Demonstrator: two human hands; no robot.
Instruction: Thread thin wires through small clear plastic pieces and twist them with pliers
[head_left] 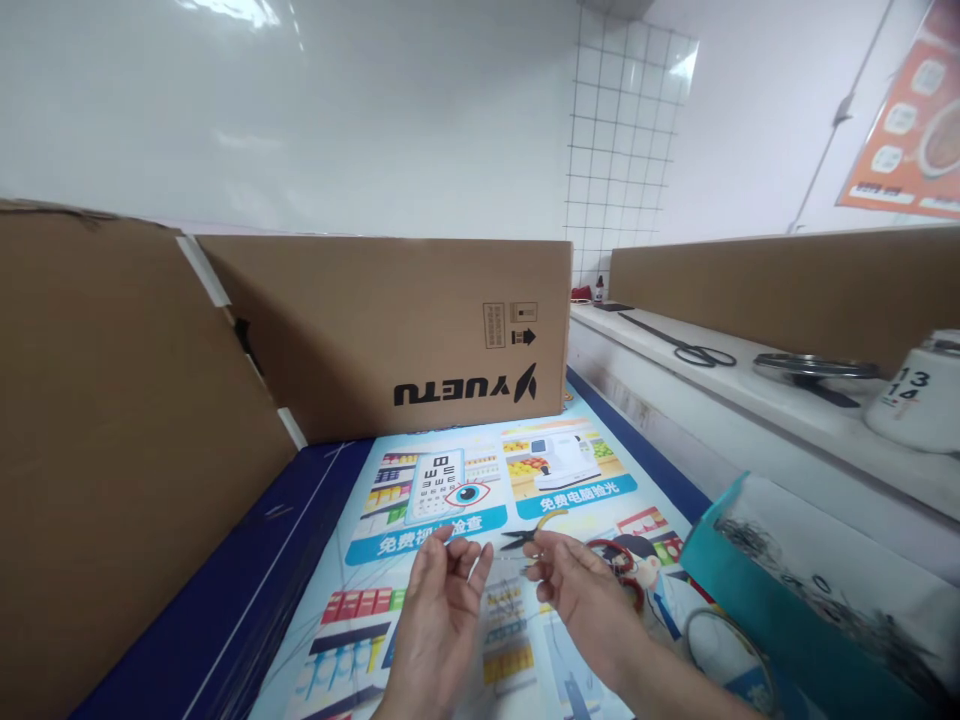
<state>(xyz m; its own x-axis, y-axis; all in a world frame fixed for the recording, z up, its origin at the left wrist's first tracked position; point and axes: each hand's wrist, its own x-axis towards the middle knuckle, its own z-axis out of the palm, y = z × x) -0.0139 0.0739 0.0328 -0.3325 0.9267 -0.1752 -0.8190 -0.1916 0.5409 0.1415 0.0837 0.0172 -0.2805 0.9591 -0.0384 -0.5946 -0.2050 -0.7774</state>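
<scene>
My left hand (442,610) is palm up over the printed sheet, its fingers curled and fingertips pinched together. Across from it, my right hand (581,595) pinches with thumb and forefinger. A thin pale strand (511,558) runs between the fingertips of both hands; it is too fine to tell whether it is thread or wire. Behind my right hand lie scissors with red handles (631,590); their dark blades (517,540) point left, and my hand hides the middle part.
A teal box (780,610) of small dark wiry pieces stands at right, beside a clear ring-shaped coil (729,655). Cardboard walls (337,320) enclose the left and back. On the white ledge (720,385) are black-handled scissors (701,353), a round metal item (814,367) and a white jar (919,395).
</scene>
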